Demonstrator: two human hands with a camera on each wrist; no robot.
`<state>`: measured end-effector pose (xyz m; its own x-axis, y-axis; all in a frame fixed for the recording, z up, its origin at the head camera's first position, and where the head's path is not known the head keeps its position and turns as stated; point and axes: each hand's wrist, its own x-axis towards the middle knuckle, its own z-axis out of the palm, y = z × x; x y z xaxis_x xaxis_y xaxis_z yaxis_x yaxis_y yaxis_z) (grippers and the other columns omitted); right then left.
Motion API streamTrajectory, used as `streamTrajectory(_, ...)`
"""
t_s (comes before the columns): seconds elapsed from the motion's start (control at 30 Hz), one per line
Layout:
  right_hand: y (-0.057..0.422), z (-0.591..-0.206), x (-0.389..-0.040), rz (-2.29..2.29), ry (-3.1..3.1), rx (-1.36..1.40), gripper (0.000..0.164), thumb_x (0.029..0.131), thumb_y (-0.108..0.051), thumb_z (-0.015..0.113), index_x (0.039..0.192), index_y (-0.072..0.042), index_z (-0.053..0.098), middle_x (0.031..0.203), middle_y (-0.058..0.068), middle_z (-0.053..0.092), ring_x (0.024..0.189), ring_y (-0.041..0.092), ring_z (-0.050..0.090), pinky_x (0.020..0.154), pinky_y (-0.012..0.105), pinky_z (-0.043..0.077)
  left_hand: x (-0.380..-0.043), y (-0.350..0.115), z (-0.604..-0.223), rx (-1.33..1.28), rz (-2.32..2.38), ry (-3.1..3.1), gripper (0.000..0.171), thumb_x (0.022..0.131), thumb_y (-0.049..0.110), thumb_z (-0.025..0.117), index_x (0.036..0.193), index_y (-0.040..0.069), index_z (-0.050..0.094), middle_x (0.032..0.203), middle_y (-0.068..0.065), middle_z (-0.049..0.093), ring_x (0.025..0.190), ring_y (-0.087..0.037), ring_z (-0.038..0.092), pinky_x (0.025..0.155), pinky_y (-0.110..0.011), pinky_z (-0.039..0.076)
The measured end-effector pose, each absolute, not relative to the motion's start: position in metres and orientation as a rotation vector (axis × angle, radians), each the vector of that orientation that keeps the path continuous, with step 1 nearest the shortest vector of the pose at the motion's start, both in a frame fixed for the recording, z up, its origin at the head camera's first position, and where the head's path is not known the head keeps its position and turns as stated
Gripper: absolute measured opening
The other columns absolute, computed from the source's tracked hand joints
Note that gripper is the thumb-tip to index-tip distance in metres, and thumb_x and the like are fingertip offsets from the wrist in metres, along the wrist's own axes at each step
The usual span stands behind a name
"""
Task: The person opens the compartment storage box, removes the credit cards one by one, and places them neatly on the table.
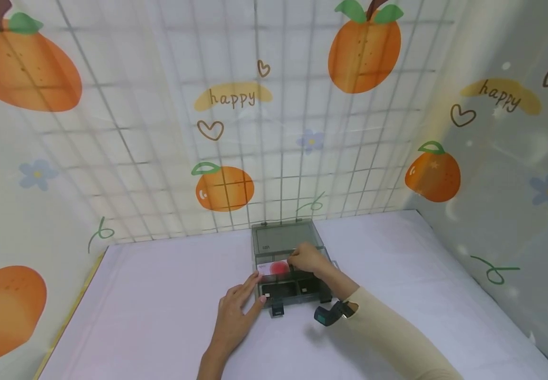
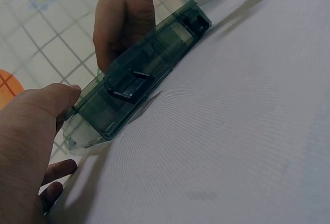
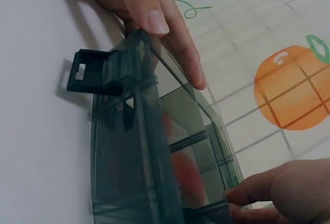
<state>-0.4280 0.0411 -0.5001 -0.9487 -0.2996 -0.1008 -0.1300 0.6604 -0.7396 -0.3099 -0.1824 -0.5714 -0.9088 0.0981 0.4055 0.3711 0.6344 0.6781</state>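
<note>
In the head view, a see-through grey-green plastic box (image 1: 299, 301) lay on the white table (image 1: 160, 316), with a flat white card with a red patch (image 1: 274, 268) inside. A hard push by the left hand (image 1: 234, 311) or right hand (image 1: 309, 259) might have slid the box or bent the card. In the left wrist view, the left thumb touched the box's corner, the fingers spread wide. In the right wrist view, the right thumb and finger were close together at the box; I couldn't tell what they held.
</note>
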Motion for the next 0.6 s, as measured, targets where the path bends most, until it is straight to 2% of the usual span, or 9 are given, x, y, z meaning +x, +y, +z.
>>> streamTrajectory(0.13,0.0432,-0.4998,-0.4279,-1.232,2.662,-0.32,0.045,0.094,-0.012,0.066,0.052,-0.004,0.053,0.048,-0.006,0.034,0.047,0.01,0.027,0.046,0.026,0.025,-0.3101,-0.1829,-0.5721,-0.372,-1.159,-2.539,0.053,0.097,0.049,0.062,0.147,0.032,0.053,0.152,0.018,0.044,0.126,-0.021,0.049,0.104,-0.055,0.032)
streamTrajectory(0.27,0.0422,-0.5006,-0.4291,-1.301,2.641,-0.289,0.043,0.094,-0.019,0.07,0.058,-0.002,0.055,0.051,-0.005,0.033,0.05,0.011,0.031,0.051,0.028,0.029,-0.3112,-0.1843,-0.5722,-0.363,-1.139,-2.54,0.053,0.096,0.048,0.064,0.146,0.032,0.053,0.152,0.018,0.044,0.126,-0.021,0.05,0.104,-0.055,0.033)
streamTrajectory(0.43,0.0408,-0.5003,-0.4296,-1.32,2.634,-0.254,0.041,0.093,-0.023,0.072,0.068,0.007,0.061,0.053,-0.004,0.035,0.054,0.013,0.036,0.054,0.029,0.032,-0.3114,-0.1832,-0.5733,-0.369,-1.134,-2.527,0.053,0.096,0.046,0.065,0.146,0.031,0.054,0.151,0.018,0.045,0.125,-0.022,0.05,0.101,-0.055,0.034)
streamTrajectory(0.6,0.0431,-0.5011,-0.4274,-1.259,2.681,-0.317,0.032,0.092,-0.021,0.071,0.067,-0.001,0.071,0.058,-0.004,0.052,0.058,0.014,0.044,0.053,0.028,0.036,-0.309,-0.1794,-0.5712,-0.363,-1.17,-2.521,0.053,0.096,0.047,0.065,0.146,0.03,0.054,0.151,0.017,0.045,0.126,-0.024,0.05,0.102,-0.057,0.034)
